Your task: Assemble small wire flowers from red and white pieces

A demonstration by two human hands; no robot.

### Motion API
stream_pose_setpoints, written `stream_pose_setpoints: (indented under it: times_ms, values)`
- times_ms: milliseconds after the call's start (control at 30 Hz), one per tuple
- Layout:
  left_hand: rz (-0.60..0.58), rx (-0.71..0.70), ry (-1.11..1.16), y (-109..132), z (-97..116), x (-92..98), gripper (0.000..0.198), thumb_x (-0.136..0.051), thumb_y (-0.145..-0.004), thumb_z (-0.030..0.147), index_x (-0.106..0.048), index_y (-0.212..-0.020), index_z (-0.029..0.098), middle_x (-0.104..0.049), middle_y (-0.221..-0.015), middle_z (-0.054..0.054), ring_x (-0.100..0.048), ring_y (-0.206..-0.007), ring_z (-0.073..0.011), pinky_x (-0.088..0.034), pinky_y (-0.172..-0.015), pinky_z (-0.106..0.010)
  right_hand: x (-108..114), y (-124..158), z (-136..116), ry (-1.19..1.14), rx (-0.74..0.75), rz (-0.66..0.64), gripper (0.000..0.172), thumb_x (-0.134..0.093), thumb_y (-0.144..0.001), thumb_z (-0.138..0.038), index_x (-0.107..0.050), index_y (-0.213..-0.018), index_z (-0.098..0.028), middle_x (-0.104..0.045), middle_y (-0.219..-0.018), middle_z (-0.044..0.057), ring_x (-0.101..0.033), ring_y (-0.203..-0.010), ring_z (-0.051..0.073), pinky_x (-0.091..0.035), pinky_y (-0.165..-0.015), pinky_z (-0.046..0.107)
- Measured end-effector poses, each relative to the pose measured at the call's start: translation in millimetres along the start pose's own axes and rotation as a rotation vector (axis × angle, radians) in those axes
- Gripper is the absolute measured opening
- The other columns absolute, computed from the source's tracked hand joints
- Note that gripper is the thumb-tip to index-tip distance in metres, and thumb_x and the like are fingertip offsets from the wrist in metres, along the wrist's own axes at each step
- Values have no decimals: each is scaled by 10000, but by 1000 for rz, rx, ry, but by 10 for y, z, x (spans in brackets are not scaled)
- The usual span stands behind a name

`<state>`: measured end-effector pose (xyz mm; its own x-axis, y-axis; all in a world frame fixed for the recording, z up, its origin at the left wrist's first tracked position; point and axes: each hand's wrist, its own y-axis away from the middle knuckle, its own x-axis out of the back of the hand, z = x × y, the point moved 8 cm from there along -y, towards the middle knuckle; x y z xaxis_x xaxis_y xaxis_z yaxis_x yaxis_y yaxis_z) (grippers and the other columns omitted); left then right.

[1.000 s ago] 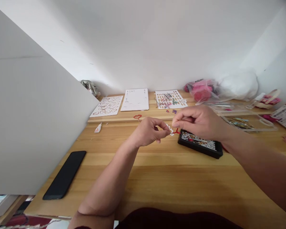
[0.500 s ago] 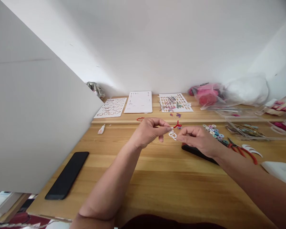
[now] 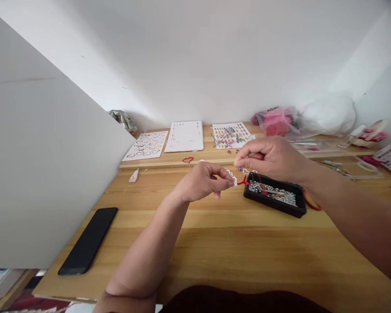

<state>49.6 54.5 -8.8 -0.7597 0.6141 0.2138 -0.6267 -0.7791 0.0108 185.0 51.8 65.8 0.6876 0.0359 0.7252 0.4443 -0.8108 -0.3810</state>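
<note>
My left hand (image 3: 203, 181) is pinched at the fingertips on a small white openwork piece (image 3: 231, 175), with a red strip (image 3: 243, 183) sticking out to the right of it. My right hand (image 3: 275, 158) is raised above and to the right, thumb and forefinger pressed together. Whatever the right fingertips hold, if anything, is too fine to see. Below it stands a black tray (image 3: 273, 210) with silvery beads (image 3: 288, 198) inside; the tip of the red strip is close to its left corner.
A black phone (image 3: 87, 241) lies at the left and a small glue bottle (image 3: 134, 175) behind it. Printed sheets (image 3: 184, 137) and a red wire outline (image 3: 188, 160) are at the back. Plastic bags (image 3: 327, 117) and a clear box (image 3: 366, 169) stand at the right.
My right hand has moved up and away from the left, uncovering the bead tray. My left hand has dropped slightly with the white piece. The view has shifted a little.
</note>
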Motion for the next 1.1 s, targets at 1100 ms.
stream_pose_setpoints:
  times_ms: [1100]
  values:
    - [13,-59,116,22,91,46,211,-765,-755,322,-706,-818,129,-611,-655,20,-516,-465,-37,-388,-482,-190,-310,6,469,-393,-220,-147,325,-757,-748,-502,-705,-717,-182,-614,-652,1,-466,-574,102,-341,-534,265]
